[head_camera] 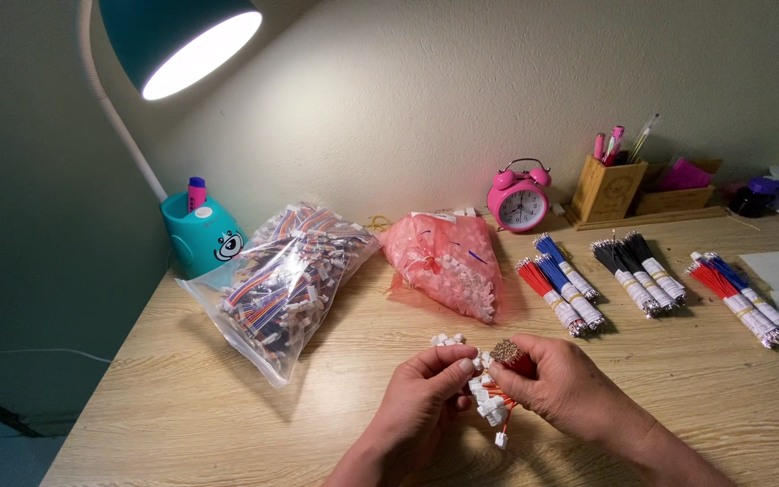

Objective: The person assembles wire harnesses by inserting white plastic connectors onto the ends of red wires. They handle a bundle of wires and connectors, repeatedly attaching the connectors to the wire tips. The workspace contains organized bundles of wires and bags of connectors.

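Note:
My right hand (563, 386) grips a bundle of red wires (510, 355) with its metal tips pointing up. Several red wires with white connectors (492, 406) hang below, between both hands. My left hand (426, 397) pinches a small white connector against the bundle's side. A few loose white connectors (447, 340) lie on the wooden desk (182, 406) just beyond my fingers.
A clear bag of finished multicoloured wires (283, 281) lies at left, a pink bag of white connectors (448, 261) in the middle. Bundles of red, blue and black wires (642, 280) lie at right. Behind stand a pink alarm clock (517, 197), a wooden pen holder (608, 186) and a teal lamp (182, 45).

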